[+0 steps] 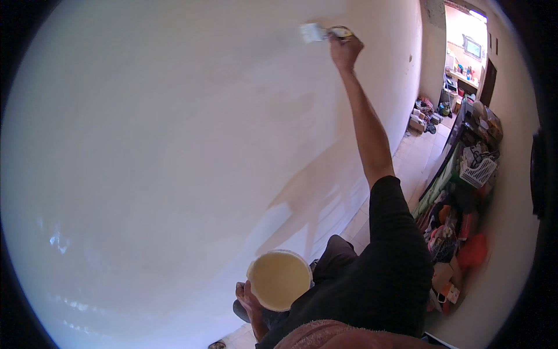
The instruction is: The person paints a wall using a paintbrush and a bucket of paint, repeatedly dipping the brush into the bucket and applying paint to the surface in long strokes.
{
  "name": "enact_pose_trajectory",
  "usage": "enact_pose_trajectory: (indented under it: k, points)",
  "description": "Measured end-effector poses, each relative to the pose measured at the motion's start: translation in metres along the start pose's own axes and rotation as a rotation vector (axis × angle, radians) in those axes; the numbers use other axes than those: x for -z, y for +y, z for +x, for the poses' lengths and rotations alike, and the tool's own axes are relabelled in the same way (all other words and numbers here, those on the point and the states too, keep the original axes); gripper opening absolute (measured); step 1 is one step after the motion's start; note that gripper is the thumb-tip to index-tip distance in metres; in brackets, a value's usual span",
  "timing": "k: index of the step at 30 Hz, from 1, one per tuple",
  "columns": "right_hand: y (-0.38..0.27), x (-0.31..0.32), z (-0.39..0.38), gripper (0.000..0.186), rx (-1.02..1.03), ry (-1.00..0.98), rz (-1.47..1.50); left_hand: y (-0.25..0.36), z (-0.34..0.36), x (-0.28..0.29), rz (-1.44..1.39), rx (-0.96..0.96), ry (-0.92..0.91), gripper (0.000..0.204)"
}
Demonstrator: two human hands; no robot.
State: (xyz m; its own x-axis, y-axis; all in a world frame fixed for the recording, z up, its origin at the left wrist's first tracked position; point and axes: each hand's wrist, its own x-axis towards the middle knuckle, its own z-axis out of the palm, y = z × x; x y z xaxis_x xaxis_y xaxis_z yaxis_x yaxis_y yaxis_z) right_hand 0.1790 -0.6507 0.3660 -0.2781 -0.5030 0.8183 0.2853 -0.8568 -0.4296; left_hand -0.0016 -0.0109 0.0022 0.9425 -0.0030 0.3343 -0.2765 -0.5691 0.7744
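High on the pale wall [174, 145], my right hand [347, 52] grips a paintbrush [314, 33] by its handle, arm stretched up and forward. The pale bristles point left and lie at or very near the wall; contact cannot be made out for certain. Low in front of my body, my left hand [249, 299] holds a round bucket [250, 272] by its left side. Cream-coloured paint [281, 281] shows inside it. My left fingers are partly hidden against the bucket's side.
Along the right, a long heap of household goods with a white plastic basket [478, 172] and a red bag [473, 251] lines the opposite wall. Tiled floor [414, 157] runs between. Boxes and bundles [424, 116] sit by the far doorway [465, 52].
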Motion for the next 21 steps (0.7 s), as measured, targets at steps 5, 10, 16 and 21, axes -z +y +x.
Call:
enact_pose_trajectory:
  k: [5, 10, 16, 21]
  points:
    - [-0.029, -0.005, -0.008, 0.014, -0.020, 0.026, 0.001, -0.020, 0.002, -0.007, 0.227, -0.332, 0.026, 0.030]
    - [-0.163, -0.024, -0.083, 0.014, 0.076, -0.091, 0.366, -0.016, 0.002, -0.005, 0.143, -0.218, 0.005, 0.021]
    - [-0.255, -0.001, -0.108, 0.013, 0.091, -0.338, 0.753, -0.018, 0.000, 0.002, 0.087, -0.154, 0.031, 0.014]
    - [-0.176, -0.021, -0.074, 0.008, -0.200, -0.321, 0.753, -0.008, -0.001, 0.002, 0.200, -0.274, 0.037, 0.011]
